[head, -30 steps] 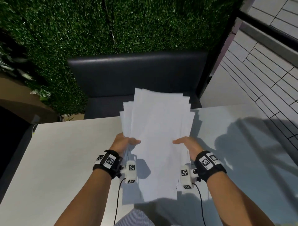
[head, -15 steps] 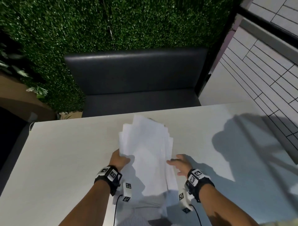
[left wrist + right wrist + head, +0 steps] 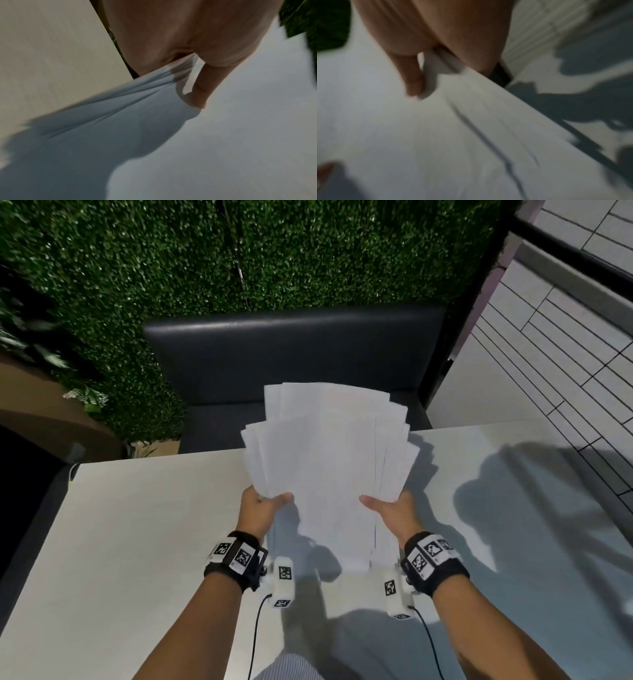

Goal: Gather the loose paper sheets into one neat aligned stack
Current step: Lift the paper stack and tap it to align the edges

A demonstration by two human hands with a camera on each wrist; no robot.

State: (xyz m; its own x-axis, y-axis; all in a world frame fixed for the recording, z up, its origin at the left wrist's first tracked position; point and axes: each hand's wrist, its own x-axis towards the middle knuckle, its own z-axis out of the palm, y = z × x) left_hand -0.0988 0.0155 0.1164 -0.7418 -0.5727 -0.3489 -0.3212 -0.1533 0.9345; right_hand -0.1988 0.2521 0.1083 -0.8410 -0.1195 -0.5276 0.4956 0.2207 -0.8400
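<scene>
A fanned bundle of white paper sheets (image 3: 329,460) stands nearly upright above the table (image 3: 137,529), its top edges uneven and spread. My left hand (image 3: 263,503) grips the bundle's left side, thumb on the front face. My right hand (image 3: 388,506) grips the right side the same way. In the left wrist view the thumb (image 3: 204,86) presses the sheets (image 3: 120,108), which bunch into folds under it. The right wrist view is blurred; the thumb (image 3: 412,77) lies on the sheets (image 3: 453,135). The fingers behind the paper are hidden.
A dark bench seat (image 3: 294,354) stands past the table's far edge, backed by a green hedge wall (image 3: 239,251). A tiled floor (image 3: 548,354) lies to the right. Strong shadows fall across the table's right half.
Half a second ago the bundle was low, down near the table's front edge. Both hands have lifted it up and away, so it stands tall as it did one second ago.
</scene>
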